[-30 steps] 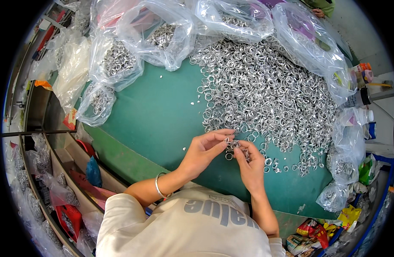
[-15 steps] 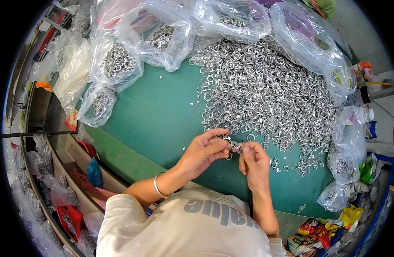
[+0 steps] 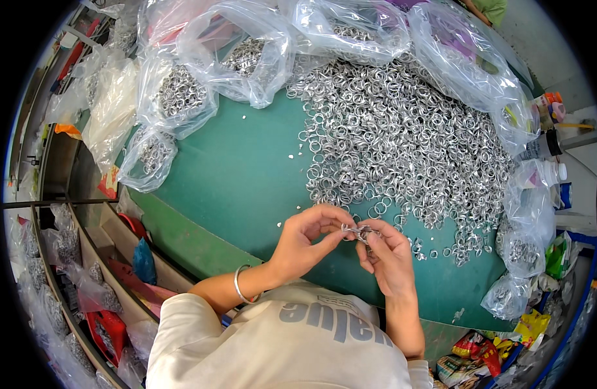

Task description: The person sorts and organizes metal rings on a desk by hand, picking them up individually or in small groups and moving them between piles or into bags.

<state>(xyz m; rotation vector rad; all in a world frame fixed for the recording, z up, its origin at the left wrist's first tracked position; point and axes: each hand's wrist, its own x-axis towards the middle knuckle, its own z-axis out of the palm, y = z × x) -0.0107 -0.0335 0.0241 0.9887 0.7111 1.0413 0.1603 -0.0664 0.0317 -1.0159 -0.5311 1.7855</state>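
Note:
My left hand (image 3: 309, 241) pinches a silver metal ring (image 3: 348, 229) between thumb and fingertips. Just to its right, my right hand (image 3: 388, 253) is closed on several more silver rings (image 3: 364, 233), which bunch at its fingertips. The two hands nearly meet over the near part of the green table top (image 3: 240, 168). Beyond them spreads a large heap of silver rings (image 3: 402, 129), its nearest loose rings lying just past my fingers. Exactly how many rings each hand has is too small to make out.
Clear plastic bags (image 3: 182, 97) with rings line the far and left sides of the table. More bags (image 3: 522, 246) stand along the right edge, beside a bottle (image 3: 551, 172). Open drawers (image 3: 117, 240) hold bagged parts at the left. Part of another person (image 3: 490, 10) shows at the far right.
Both hands have come slightly nearer to me. My left fingers, spread before, are now curled into a pinch on a ring, and my right hand has turned a little.

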